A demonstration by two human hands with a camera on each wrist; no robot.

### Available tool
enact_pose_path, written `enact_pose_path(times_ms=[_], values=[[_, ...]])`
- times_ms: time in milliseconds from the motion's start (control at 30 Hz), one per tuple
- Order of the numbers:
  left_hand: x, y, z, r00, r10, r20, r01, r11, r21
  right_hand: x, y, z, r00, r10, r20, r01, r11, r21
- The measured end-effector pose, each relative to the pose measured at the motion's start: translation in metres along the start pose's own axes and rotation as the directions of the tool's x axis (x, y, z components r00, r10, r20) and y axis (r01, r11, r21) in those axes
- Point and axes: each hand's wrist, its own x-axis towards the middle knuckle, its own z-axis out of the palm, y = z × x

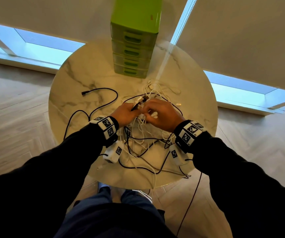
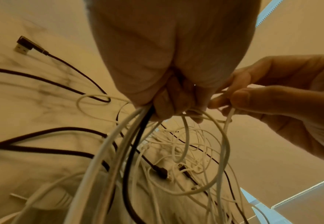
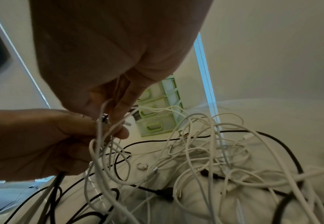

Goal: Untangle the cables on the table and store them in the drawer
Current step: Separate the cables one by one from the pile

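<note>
Marble tabletop (image 1: 73,78) is carrying a green drawer unit (image 1: 133,48) at its far edge and the tangled cables (image 1: 143,140) nearer the person, seen from the head; the untangling step is under way, none stored yet by my reading. From the left wrist, the left hand (image 2: 157,60) is gripping a bundle of white and black strands (image 2: 136,124); from the right wrist, the right hand (image 3: 109,60) is pinching a thin white cable (image 3: 101,133); the next move probably calls for drawing it free of the limp, looping knot.
</note>
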Motion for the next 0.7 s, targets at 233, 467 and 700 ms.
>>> enact_pose_path(times_ms=[233, 467, 700], values=[[-0.001, -0.011, 0.002, 0.995, -0.077, -0.063, 0.052, 0.943, -0.329, -0.024, 0.028, 0.004, 0.724, 0.658, 0.208, -0.35, 0.609, -0.712], [-0.009, 0.001, -0.008, 0.99, -0.081, -0.113, 0.025, 0.902, -0.43, 0.023, -0.005, 0.023, 0.829, 0.486, 0.276, -0.528, 0.843, 0.102], [-0.005, -0.005, -0.015, 0.983, -0.104, -0.151, 0.012, 0.858, -0.513, 0.022, -0.003, 0.035, 0.884, 0.453, 0.117, -0.467, 0.852, 0.234]])
